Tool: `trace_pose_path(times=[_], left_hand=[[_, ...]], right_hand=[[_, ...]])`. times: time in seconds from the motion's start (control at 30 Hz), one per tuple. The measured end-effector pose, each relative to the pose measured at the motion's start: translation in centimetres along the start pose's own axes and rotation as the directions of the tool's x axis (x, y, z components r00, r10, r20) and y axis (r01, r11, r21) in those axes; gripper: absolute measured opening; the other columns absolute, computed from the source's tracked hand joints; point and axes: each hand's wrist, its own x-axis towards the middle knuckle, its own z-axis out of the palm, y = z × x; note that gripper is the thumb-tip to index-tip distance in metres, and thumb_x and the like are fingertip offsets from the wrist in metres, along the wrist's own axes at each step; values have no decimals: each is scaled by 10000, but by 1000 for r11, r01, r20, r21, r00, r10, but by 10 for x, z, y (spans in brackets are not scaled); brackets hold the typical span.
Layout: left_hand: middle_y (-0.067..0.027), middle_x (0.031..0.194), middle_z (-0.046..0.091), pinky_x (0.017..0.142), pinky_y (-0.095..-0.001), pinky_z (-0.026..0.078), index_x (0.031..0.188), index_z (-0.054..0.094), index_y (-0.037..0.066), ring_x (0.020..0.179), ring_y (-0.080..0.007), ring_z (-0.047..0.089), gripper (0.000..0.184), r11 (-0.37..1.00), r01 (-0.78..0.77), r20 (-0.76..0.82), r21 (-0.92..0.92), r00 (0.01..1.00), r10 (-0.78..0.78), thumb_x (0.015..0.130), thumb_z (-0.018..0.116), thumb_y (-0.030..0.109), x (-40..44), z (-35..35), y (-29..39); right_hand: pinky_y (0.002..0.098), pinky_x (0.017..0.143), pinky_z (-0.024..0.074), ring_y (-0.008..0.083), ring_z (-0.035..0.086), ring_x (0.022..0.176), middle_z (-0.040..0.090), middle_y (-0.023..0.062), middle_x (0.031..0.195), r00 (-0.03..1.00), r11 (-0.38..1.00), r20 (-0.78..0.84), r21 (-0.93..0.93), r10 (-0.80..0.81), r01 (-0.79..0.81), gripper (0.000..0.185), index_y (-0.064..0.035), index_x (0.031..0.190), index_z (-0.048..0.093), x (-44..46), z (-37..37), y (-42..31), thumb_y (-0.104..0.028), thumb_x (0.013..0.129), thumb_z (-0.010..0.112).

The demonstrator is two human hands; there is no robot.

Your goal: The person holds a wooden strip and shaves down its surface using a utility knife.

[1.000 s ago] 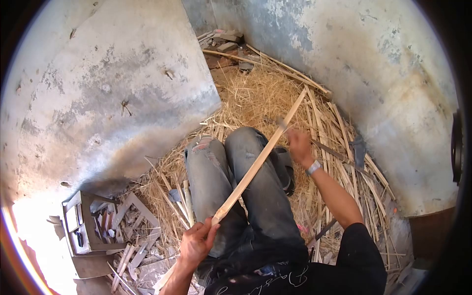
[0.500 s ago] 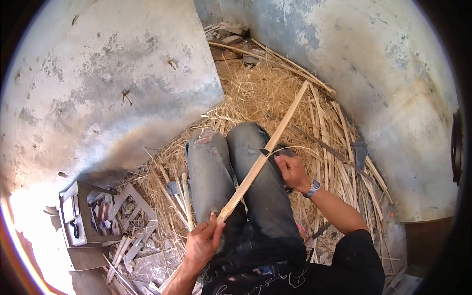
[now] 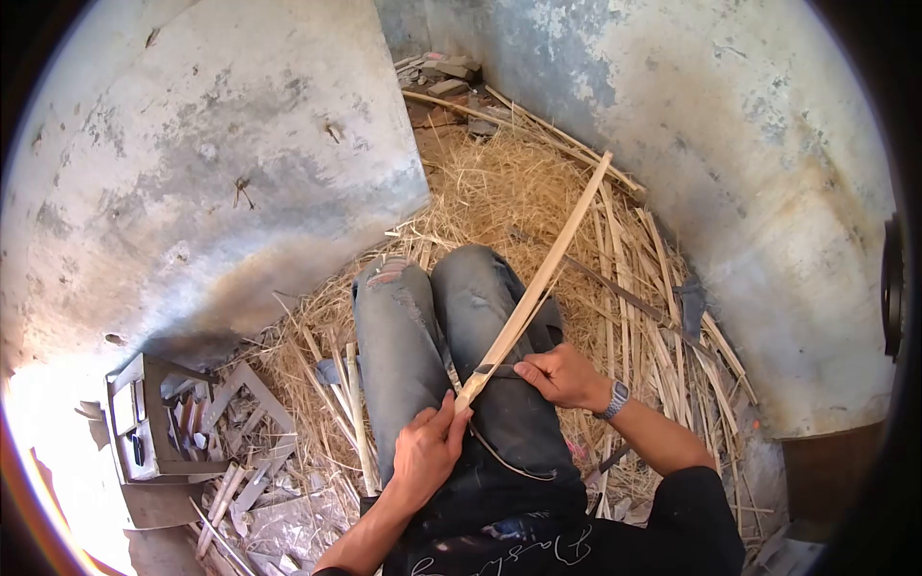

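A long pale strip of wood or bamboo (image 3: 549, 272) slants over my thighs, its far end up towards the right wall. My left hand (image 3: 424, 451) is closed round its lower end. My right hand (image 3: 569, 377), with a watch on the wrist, is shut on a dark knife (image 3: 499, 371), its handle mostly hidden in the fingers. The blade lies across the strip, touching it just above my left fingers. A thin curved sliver (image 3: 499, 456) hangs below the blade and lies over my right thigh.
Straw-like shavings (image 3: 480, 182) cover the floor round my legs. Long split strips (image 3: 672, 355) lie along the right wall (image 3: 691, 125). A metal frame box (image 3: 158, 422) with tools inside stands at lower left, beside loose scraps. Bricks (image 3: 447, 77) are piled at the back.
My right hand has drawn the knife down the strip, from about its middle to near my left hand. A sliver now hangs below the blade. My left hand has shifted slightly right.
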Motion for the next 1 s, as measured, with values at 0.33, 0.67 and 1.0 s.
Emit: trace_pose_path(times=[0.33,0.67,1.0], left_hand=[[-198,761,675,611,-430,520,1216,739,-48,639,-360,673,385,981,-87,37,-173,995,95,969,776,245,23,1,15],[-205,802,692,653,-419,528,1244,730,-38,707,-350,699,371,981,-27,-55,-192,998,16,968,767,207,29,12,4],[-174,850,686,652,-465,544,1255,726,9,702,-374,681,345,989,-124,-68,-74,991,120,951,761,168,28,33,16]], right_hand=[[310,504,330,60,427,533,445,-29,565,984,830,53,530,172,-174,514,-42,714,611,-18,-7,16,-363,1113,570],[229,430,246,64,338,463,389,-14,568,989,87,6,996,148,-19,366,-33,892,610,-15,11,30,-342,1076,541],[234,732,526,82,662,762,737,19,852,840,773,-423,634,340,6,213,12,1100,747,7,38,-15,-89,927,820]])
